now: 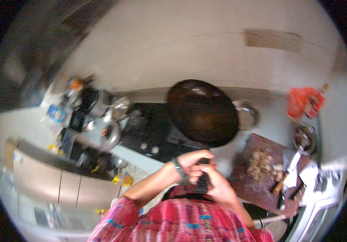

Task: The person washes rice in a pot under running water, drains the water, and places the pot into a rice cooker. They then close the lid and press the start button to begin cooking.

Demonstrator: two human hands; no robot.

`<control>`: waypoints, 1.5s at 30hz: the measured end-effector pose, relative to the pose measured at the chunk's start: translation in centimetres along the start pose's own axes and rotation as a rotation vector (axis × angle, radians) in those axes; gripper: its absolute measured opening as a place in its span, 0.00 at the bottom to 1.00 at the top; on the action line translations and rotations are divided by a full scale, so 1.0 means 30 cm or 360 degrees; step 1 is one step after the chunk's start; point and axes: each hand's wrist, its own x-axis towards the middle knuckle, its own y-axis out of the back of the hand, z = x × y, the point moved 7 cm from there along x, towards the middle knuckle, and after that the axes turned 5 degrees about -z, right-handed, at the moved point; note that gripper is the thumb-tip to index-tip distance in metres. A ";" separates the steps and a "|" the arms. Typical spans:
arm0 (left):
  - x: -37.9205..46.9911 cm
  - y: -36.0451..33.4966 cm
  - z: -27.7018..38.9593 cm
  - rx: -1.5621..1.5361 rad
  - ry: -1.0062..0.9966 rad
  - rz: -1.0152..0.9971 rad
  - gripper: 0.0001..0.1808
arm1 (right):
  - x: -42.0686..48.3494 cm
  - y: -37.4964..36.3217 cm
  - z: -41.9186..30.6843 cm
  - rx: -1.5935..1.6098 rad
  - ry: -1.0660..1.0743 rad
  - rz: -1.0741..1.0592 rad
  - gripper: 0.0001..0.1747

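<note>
A large dark wok [203,113] is tilted so that its broad dark face shows toward me, over the right part of the black cooktop [144,127]. Its black handle [202,183] points back at my body. Both hands close around that handle, one against the other. My left hand [191,165], with a dark band at the wrist, grips from the left. From the right, my right hand [217,178] wraps the same handle. Blur hides what the wok may hold.
Right of me, a brown cutting board [240,184] bears chopped pale food [259,165] and a knife with a wooden handle [279,187]. Behind the wok stands a glass lid or bowl [247,115]. An orange-red bag [302,101] sits far right. Pots and bottles crowd the left counter.
</note>
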 end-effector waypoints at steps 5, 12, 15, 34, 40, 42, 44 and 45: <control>0.050 0.020 0.054 0.0045 -0.0228 0.0016 0.11 | 0.030 0.025 -0.010 0.0063 -0.0005 -0.0141 0.07; 0.014 -0.063 0.087 0.0214 -0.0159 0.0076 0.15 | 0.040 0.010 -0.014 0.0227 -0.0016 -0.0357 0.07; 0.013 -0.063 0.089 0.0258 -0.0175 0.0029 0.15 | 0.028 0.017 -0.004 0.0209 -0.0049 -0.0353 0.08; 0.018 -0.115 0.112 0.0450 -0.0046 0.0242 0.15 | 0.014 0.005 -0.039 0.0318 0.0009 -0.0543 0.07; 0.035 -0.077 0.105 0.0368 -0.0094 0.0222 0.15 | 0.035 0.013 -0.026 0.0482 0.0005 -0.0728 0.07; 0.033 -0.081 0.103 0.0373 -0.0026 0.0209 0.16 | 0.035 0.014 -0.027 0.0512 0.0001 -0.0747 0.08; 0.030 -0.094 0.107 0.0390 0.0042 0.0220 0.17 | 0.028 0.018 -0.034 0.0496 0.0022 -0.0727 0.09; 0.031 -0.094 0.108 0.0391 0.0019 0.0231 0.17 | 0.032 0.019 -0.032 0.0514 0.0015 -0.0753 0.09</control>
